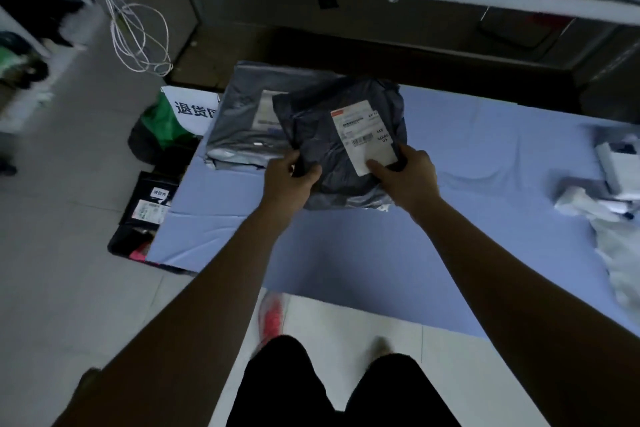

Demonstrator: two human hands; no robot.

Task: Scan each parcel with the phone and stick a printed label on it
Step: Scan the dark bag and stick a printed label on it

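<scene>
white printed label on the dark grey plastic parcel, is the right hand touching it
Touching: head view shows the right hand, thumb lying on the near corner of the white printed label.

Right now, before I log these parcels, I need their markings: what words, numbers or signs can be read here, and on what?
"退货": on the white sign at the left; a third character is cut off by the grey parcel.
On the dark parcel, the white label: barcode and print, too blurred to read.
On the grey parcel, a label: blurred.
On the black package on the floor, stickers: too small to read.
</scene>
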